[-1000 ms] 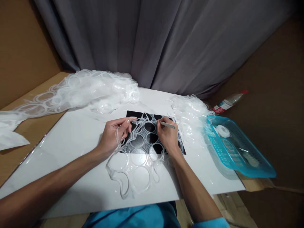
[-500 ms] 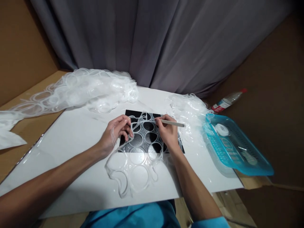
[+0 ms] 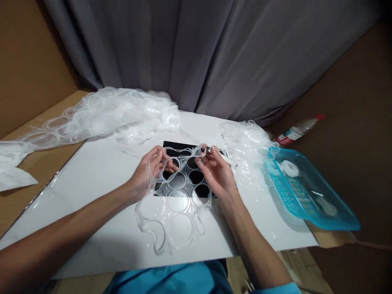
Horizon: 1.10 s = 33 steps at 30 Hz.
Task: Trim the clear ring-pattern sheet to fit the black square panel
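Observation:
Translucent plastic lattice sheet (image 3: pixel 180 226) with large round holes lies partly over a black mat (image 3: pixel 174 148) and partly over the white board. Thin clear strips (image 3: pixel 180 153) run between my two hands above the mat. My left hand (image 3: pixel 148 169) is closed on some of these strips at thumb and forefinger, and loops hang round the hand. My right hand (image 3: pixel 219 169) pinches the strips' other end near its fingertips. A slim pale pen-like tool (image 3: pixel 227 159) lies in that same hand, pointing back to the right; its exact kind is unclear.
A heap of ring-holed clear sheets (image 3: pixel 122 112) stretches along the back left. Crumpled clear scraps (image 3: pixel 245 143) lie at the right, beside a blue basket (image 3: pixel 315 196) holding a white roll (image 3: pixel 289 168). Behind it, a red-capped bottle (image 3: pixel 298 130) leans over. A grey curtain (image 3: pixel 153 53) hangs behind.
My right hand has turned and opened somewhat, and the tool has swung back into it. The strips between my hands now form a looser bundle. The view has shifted slightly.

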Each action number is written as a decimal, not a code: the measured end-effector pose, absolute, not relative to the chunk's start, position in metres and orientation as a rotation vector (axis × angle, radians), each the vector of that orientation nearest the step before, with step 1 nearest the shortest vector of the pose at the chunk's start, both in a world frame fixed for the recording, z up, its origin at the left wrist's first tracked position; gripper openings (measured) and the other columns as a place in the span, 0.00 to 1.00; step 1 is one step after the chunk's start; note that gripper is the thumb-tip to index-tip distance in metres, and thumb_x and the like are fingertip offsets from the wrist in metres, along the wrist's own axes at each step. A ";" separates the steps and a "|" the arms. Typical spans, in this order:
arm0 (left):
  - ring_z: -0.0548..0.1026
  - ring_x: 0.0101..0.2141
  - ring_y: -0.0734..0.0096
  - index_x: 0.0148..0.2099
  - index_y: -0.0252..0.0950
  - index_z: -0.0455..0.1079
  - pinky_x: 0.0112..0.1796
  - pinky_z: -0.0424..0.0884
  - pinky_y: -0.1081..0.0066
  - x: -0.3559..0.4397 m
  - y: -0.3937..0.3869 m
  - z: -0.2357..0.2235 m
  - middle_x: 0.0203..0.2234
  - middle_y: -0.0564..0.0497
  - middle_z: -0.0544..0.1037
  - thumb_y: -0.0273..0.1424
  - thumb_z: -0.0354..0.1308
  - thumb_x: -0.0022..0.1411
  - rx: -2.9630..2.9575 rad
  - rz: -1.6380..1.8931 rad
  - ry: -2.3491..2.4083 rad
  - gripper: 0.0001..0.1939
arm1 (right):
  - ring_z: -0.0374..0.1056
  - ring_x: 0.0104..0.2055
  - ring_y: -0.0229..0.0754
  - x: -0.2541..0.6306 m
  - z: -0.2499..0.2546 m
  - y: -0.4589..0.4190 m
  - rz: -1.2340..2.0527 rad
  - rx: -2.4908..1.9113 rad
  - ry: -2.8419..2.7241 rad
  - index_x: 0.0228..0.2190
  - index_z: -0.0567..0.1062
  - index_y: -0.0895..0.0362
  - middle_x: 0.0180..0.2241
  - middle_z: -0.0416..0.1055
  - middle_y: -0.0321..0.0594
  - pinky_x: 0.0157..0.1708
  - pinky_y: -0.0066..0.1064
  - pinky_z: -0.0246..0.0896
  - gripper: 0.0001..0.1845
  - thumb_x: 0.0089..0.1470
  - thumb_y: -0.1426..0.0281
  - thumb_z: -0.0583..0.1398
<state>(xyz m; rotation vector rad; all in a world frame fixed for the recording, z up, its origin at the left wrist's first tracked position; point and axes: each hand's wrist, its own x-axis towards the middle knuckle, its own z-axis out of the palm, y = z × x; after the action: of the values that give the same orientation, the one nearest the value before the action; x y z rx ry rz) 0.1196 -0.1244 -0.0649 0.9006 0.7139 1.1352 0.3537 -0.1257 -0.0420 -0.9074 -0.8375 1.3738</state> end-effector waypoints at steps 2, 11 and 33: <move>0.82 0.37 0.68 0.44 0.41 0.67 0.43 0.77 0.69 0.119 -0.124 -0.064 0.29 0.56 0.72 0.45 0.64 0.77 0.865 1.124 0.708 0.15 | 0.79 0.49 0.48 0.352 -0.039 -0.128 1.410 -0.873 -0.846 0.35 0.75 0.48 0.53 0.81 0.40 0.59 0.54 0.79 0.15 0.61 0.55 0.72; 0.63 0.19 0.78 0.46 0.43 0.69 0.25 0.59 0.76 0.115 -0.121 -0.065 0.20 0.62 0.59 0.47 0.64 0.76 0.837 1.062 0.735 0.15 | 0.83 0.47 0.48 0.340 -0.058 -0.127 1.439 -0.946 -0.704 0.37 0.75 0.50 0.51 0.83 0.42 0.58 0.50 0.82 0.19 0.56 0.55 0.76; 0.52 0.17 0.86 0.47 0.40 0.72 0.20 0.42 0.80 0.109 -0.113 -0.068 0.23 0.62 0.55 0.47 0.66 0.74 0.937 1.053 0.852 0.16 | 0.58 0.20 0.31 0.333 -0.044 -0.137 1.711 -0.799 -0.779 0.35 0.73 0.51 0.38 0.82 0.34 0.17 0.25 0.55 0.17 0.58 0.60 0.75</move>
<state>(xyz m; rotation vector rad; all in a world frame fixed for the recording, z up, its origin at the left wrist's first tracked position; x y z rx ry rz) 0.1095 -0.1128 -0.0677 0.9368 0.8516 1.0531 0.3333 -0.1366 -0.0436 -0.7986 -0.7788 1.7113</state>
